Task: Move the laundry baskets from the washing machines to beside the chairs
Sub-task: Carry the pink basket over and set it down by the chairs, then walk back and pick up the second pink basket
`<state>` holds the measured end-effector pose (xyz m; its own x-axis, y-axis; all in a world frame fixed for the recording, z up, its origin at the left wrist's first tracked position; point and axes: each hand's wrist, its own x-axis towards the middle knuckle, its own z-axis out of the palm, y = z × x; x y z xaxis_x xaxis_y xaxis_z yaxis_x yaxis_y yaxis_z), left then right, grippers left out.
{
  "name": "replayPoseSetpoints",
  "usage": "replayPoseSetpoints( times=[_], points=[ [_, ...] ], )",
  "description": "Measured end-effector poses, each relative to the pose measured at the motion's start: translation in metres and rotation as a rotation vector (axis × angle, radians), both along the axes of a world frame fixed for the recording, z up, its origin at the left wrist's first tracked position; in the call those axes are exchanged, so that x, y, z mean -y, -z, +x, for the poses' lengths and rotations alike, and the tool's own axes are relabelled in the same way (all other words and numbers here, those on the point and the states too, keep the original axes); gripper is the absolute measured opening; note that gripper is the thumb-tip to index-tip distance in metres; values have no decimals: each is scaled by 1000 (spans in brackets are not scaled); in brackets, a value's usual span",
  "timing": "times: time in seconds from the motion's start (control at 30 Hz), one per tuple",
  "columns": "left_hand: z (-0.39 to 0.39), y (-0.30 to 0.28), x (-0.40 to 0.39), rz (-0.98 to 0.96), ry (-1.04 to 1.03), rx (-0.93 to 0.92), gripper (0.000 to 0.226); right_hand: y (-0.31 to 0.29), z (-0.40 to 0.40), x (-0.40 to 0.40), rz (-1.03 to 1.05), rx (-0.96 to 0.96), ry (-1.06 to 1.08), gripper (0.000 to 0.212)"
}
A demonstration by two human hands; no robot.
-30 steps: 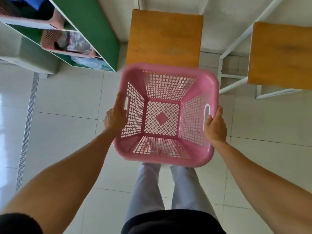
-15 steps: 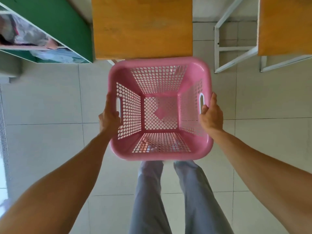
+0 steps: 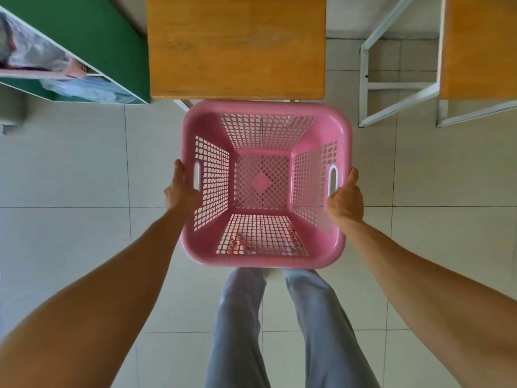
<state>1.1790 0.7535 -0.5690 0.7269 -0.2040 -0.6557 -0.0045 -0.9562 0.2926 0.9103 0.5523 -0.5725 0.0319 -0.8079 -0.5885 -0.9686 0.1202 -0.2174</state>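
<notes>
Looking down from the head camera, a pink laundry basket (image 3: 263, 183) hangs level over the tiled floor (image 3: 70, 169), empty, its open top facing the camera. The left hand (image 3: 180, 191) grips the left wall by the handle slot and the right hand (image 3: 345, 198) grips the right wall by the opposite slot; the fingers of both are curled under the rim, out of sight, closed on the basket, only the thumbs showing on top. Holding it at both handles likely keeps the wide, light shell from tipping while it is carried.

The basket's far rim sits just at the near edge of a wooden chair (image 3: 236, 46), directly in front of the person's legs (image 3: 282, 326). A second chair (image 3: 479, 46) stands to the right, with white frame bars (image 3: 397, 88) between them. To the left a green shelf unit (image 3: 84, 37) holds bagged items. No washing machine shows.

By my judgement the carry is nearly finished, and lowering the basket onto the floor close to the chair is what remains. It still hangs clear of the tiles, so the set-down is not yet done.
</notes>
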Motion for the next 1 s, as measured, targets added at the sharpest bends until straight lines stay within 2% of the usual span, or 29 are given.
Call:
replayPoseSetpoints(
  times=[0.1, 0.27, 0.43, 0.57, 0.7, 0.87, 1.0],
  points=[
    [-10, -2, -4, 29, 19, -20, 95, -4, -4, 0, 55, -12, 3, 74],
    [-28, -23, 4, 30, 92, -10, 96, -32, -5, 3, 79, 28, -47, 59],
    [-70, -83, 15, -77, 236, -47, 96, -88, -3, -11, 90, 102, -63, 50],
    [-106, -140, 19, -195, 324, -104, 82, -143, -3, -36, 79, 153, -57, 47],
    [-127, -183, 16, -324, 469, -92, 88, -194, -5, -62, 63, 208, -104, 46],
    [-159, -234, 27, -318, 614, -97, 76, -234, -23, -77, -23, 278, -98, 40],
    [-197, -263, 55, -335, 773, -51, 68, -260, -65, -76, -66, 261, -98, 32]
  ],
)
